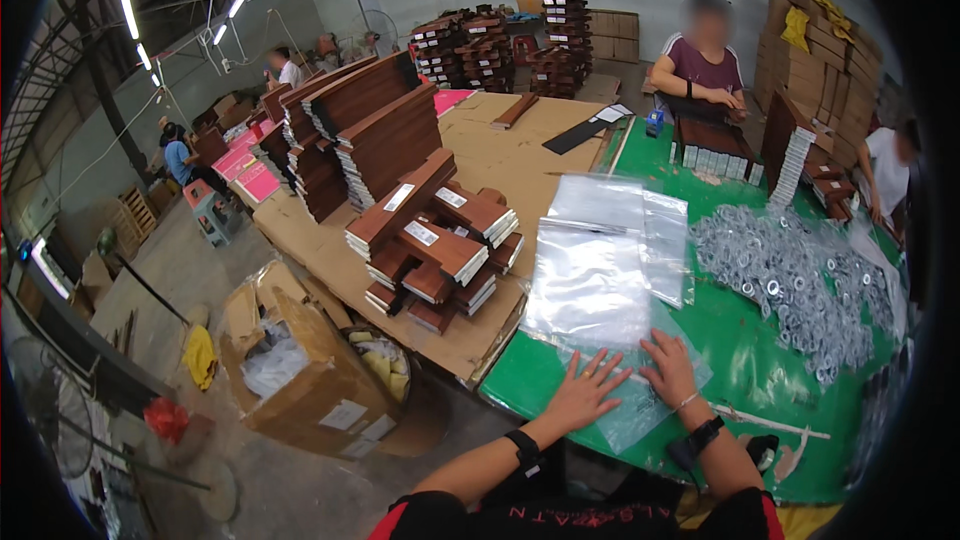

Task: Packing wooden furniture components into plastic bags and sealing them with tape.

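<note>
Both the left hand (583, 393) and right hand (668, 368) lie open, flat on a clear plastic bag (600, 310) on the green table (760, 360), smoothing it; next likely calls for separating one bag

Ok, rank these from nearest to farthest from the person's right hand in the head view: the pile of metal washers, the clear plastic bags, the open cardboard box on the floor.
From the right hand:
1. Clear plastic bags: directly under the hand, on the green table.
2. Pile of metal washers: up and to the right, on the same table.
3. Open cardboard box: far left, down on the floor.
</note>
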Motion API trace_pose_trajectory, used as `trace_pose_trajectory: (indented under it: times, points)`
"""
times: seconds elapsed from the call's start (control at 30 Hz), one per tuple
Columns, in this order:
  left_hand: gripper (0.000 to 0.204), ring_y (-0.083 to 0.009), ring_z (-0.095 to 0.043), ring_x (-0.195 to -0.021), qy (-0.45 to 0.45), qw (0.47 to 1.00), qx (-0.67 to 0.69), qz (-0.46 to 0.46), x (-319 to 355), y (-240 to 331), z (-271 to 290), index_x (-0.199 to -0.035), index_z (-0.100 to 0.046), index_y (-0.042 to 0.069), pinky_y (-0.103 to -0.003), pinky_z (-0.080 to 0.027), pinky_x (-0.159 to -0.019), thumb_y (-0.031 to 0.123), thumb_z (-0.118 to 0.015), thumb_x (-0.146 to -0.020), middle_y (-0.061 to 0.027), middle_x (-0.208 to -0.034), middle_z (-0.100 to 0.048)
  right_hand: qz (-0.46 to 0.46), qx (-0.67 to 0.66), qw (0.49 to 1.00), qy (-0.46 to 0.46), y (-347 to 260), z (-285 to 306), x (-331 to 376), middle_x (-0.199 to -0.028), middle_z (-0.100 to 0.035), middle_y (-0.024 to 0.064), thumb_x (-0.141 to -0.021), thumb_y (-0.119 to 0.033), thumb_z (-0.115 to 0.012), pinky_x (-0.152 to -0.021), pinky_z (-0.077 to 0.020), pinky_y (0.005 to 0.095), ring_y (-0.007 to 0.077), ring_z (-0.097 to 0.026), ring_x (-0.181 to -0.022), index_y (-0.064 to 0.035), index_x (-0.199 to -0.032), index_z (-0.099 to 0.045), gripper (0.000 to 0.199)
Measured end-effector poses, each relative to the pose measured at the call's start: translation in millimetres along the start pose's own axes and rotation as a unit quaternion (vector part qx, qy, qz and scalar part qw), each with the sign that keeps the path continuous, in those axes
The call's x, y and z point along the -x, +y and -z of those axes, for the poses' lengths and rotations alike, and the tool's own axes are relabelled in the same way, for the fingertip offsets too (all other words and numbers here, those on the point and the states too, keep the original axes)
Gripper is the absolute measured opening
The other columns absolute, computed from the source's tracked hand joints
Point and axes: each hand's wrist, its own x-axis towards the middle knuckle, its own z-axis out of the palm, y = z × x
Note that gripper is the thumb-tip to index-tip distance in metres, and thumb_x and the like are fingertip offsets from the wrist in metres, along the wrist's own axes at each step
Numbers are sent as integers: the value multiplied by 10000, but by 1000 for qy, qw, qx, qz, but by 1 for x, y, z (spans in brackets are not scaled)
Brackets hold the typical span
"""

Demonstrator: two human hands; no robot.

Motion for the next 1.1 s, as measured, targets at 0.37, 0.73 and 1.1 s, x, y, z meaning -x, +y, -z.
trace_pose_trajectory:
  times: [0.37,0.73,1.1]
  points:
    - [651,-268,-211,-1487,32,999,-18,5,5,-4,-7,-1534,-304,301,-657,-125,-1147,505,-508,-950,-15,-1618,-238,-67,-35,995,63,-32,6,42,-1417,-492,167,-800,-165,-720,-1089,-347,505,373,-486,-1263,-77,-1276,-588,502]
    - [623,-309,-264,-1464,-3,1000,6,-3,-7,-11,1,-1510,-371,304,-668,-123,-1134,491,-537,-940,-38,-1597,-292,-59,-93,993,37,11,10,22,-1427,-495,183,-845,-267,-712,-1097,-360,454,350,-492,-1284,-71,-1399,-491,628]
    - [633,-324,-297,-1441,-55,998,8,25,1,1,15,-1456,-466,271,-709,-128,-1107,506,-611,-886,-66,-1547,-375,-440,-83,865,226,292,275,-193,-743,-679,84,-872,-145,-674,-493,-488,311,151,-610,-549,-137,-1579,-105,908]
